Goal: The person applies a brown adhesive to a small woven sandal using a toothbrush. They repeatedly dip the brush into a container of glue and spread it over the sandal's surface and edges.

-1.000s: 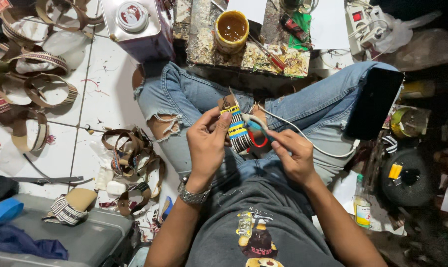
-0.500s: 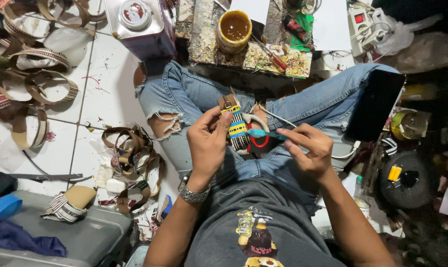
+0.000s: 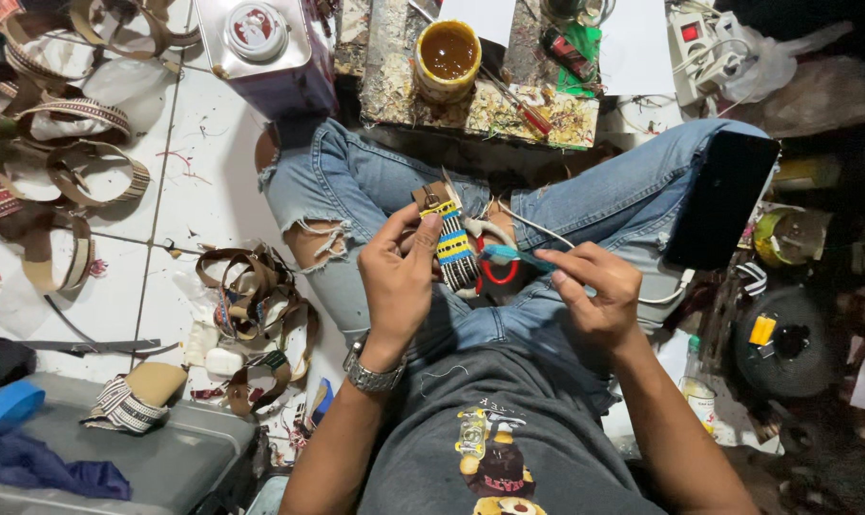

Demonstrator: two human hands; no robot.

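Denim-clad lap is supporting the work. The left hand is pinching a striped woven strap upright above it; the right hand, fingers closed, is gripping a teal-handled tool beside the strap. A slip could likely drive the tool into the left fingers.

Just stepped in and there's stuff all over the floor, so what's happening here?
A person sits cross-legged on the tiled floor. Their left hand holds up a small woven strap with colourful bands; their right hand points a teal-handled tool at it. More straps lie alongside, and a glue pot stands ahead.
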